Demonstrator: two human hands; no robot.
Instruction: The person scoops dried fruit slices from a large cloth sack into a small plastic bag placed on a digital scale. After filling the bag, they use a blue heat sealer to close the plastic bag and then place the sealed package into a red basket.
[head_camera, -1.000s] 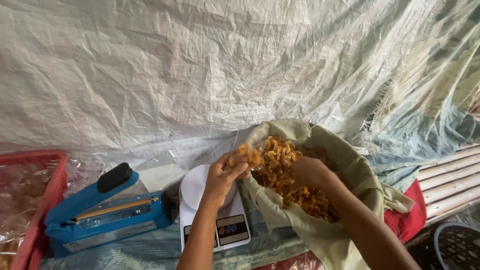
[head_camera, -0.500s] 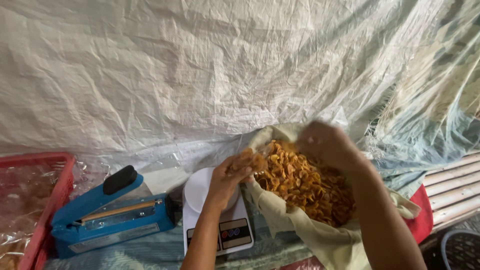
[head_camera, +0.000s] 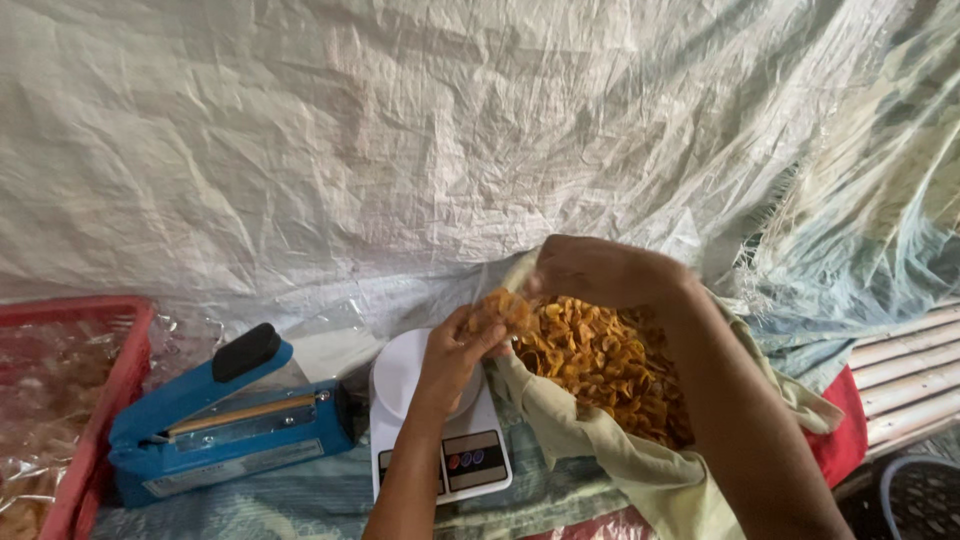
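A pale green sack (head_camera: 600, 455) lies open and is full of orange-yellow fried chips (head_camera: 605, 370). My left hand (head_camera: 462, 345) is closed on a small clear bag of chips (head_camera: 500, 310), held above a white digital scale (head_camera: 415, 405). My right hand (head_camera: 595, 270) is raised over the sack's far rim, fingers curled near the small bag's mouth; whether it holds chips is hidden.
A blue heat sealer (head_camera: 225, 425) with a black handle sits left of the scale. A red crate (head_camera: 95, 400) with clear packed bags stands at the far left. White woven sheeting (head_camera: 400, 150) hangs behind. Wooden slats (head_camera: 905, 370) and a dark basket (head_camera: 920, 500) are at the right.
My right hand has lifted out of the chips in the sack and moved up and left toward the small bag. The left hand has stayed over the scale.
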